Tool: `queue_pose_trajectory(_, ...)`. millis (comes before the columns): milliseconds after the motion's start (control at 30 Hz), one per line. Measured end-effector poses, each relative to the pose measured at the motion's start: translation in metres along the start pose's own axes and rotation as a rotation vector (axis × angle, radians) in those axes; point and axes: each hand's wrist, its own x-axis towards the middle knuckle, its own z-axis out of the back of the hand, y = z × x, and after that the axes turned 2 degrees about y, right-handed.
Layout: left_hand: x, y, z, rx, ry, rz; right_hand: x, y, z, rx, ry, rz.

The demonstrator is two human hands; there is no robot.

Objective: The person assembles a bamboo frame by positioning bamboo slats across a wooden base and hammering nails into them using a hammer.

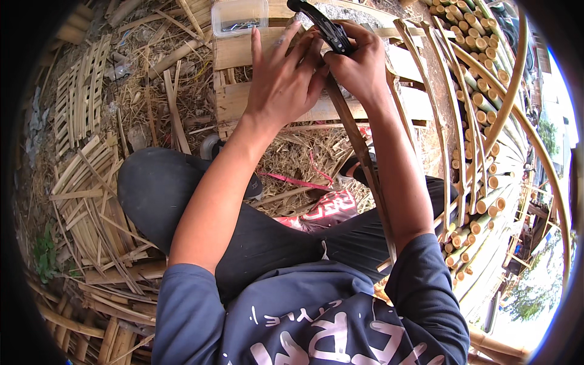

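Bamboo strip [359, 146] pinned by flat left hand [283, 76], right hand [359, 64] gripping black-handled tool [322, 24]

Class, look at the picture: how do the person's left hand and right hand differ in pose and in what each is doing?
The left hand lies flat with fingers stretched out and pressed on the wooden slats; the right hand is curled in a fist. The left hand grips no tool, while the right hand grips a black-handled tool. The left hand sits beside the brown bamboo strip; the right hand is over its upper end. Both meet at the same spot.
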Motion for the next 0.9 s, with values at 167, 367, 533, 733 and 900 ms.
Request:
queue_pose_trajectory(167, -0.002, 0.000, -0.004, 0.019, -0.011, 0.014, 0.000, 0.008, 0.002, -0.024, 0.021, 0.021)
queue_pose_trajectory(367, -0.001, -0.002, -0.006, 0.024, -0.045, 0.019, -0.001, 0.000, 0.014, -0.164, 0.042, 0.147)
queue_pose_trajectory(533, -0.001, -0.001, -0.008, 0.028, -0.053, 0.022, 0.000, 0.026, 0.036, -0.217, 0.205, 0.050)
queue_pose_trajectory(733, -0.001, -0.006, -0.005, 0.032, -0.009, 0.057, -0.009, 0.060, 0.066, -0.471, 0.198, 0.141)
queue_pose_trajectory(900, -0.003, -0.005, -0.007, 0.046, -0.022, 0.053, -0.014, 0.058, 0.057, -0.580, 0.145, 0.316)
